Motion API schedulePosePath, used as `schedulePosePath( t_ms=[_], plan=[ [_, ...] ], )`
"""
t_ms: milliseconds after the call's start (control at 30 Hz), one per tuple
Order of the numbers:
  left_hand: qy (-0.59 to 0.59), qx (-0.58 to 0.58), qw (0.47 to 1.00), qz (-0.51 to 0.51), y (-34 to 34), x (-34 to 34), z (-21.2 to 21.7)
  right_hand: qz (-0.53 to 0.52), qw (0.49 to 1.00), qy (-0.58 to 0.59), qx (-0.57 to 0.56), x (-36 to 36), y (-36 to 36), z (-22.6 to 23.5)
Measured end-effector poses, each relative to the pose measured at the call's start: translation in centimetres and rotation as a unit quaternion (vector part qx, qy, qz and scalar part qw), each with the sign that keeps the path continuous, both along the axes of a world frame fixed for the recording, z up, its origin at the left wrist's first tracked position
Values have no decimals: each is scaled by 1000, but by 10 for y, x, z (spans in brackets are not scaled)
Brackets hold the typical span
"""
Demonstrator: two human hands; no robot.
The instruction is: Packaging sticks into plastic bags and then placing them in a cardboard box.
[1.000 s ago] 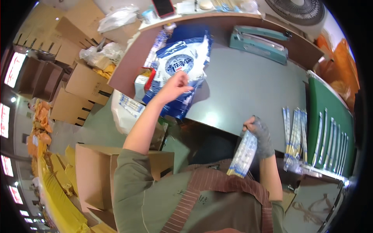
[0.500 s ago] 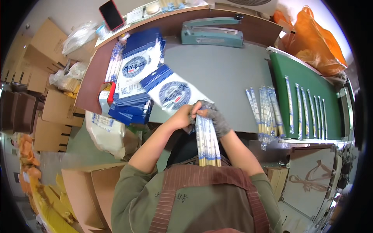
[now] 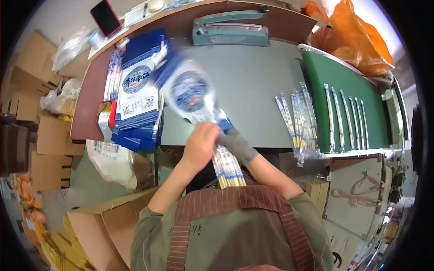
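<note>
My left hand, bare, is closed on the lower end of a white and blue printed pouch, which is smeared by motion. My right hand, in a grey glove, is wrapped around the upper part of a bundle of paper-sleeved chopsticks; its fingertips are hidden behind the left hand. The chopsticks hang down toward my apron, their pale wooden ends lowest. Their upper ends lie hidden at the hands, so I cannot tell whether they are inside the pouch. Both hands meet above the table's near edge.
Stacked pouches lie at the left of the grey table. A teal bag sealer stands at the back. Wrapped chopsticks lie at right, beside a green board holding several more. An open carton is at lower left.
The pouch has swung more upright, and its lower end is now in my left hand. The chopsticks' lower ends have tilted left. The whole view has shifted, with the table moving left and up.
</note>
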State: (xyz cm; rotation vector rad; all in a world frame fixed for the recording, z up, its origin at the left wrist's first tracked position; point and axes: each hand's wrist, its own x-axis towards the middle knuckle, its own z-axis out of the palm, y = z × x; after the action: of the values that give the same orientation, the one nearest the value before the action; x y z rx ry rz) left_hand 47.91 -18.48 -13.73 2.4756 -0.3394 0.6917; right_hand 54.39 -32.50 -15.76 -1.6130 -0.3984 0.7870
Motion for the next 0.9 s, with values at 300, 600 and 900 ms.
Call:
schedulePosePath(
  t_ms=[300, 600, 900],
  plan=[
    [59, 16, 997, 36, -15, -66, -17, -43, 944, -220, -243, -80, -110, -38],
    [-8, -150, 983, 101, 13, -27, -39, -79, 814, -525, -234, -6, -36, -4],
    [20, -229, 971, 72, 22, -11, 120, -88, 899, -428, -22, 20, -42, 163]
  ],
)
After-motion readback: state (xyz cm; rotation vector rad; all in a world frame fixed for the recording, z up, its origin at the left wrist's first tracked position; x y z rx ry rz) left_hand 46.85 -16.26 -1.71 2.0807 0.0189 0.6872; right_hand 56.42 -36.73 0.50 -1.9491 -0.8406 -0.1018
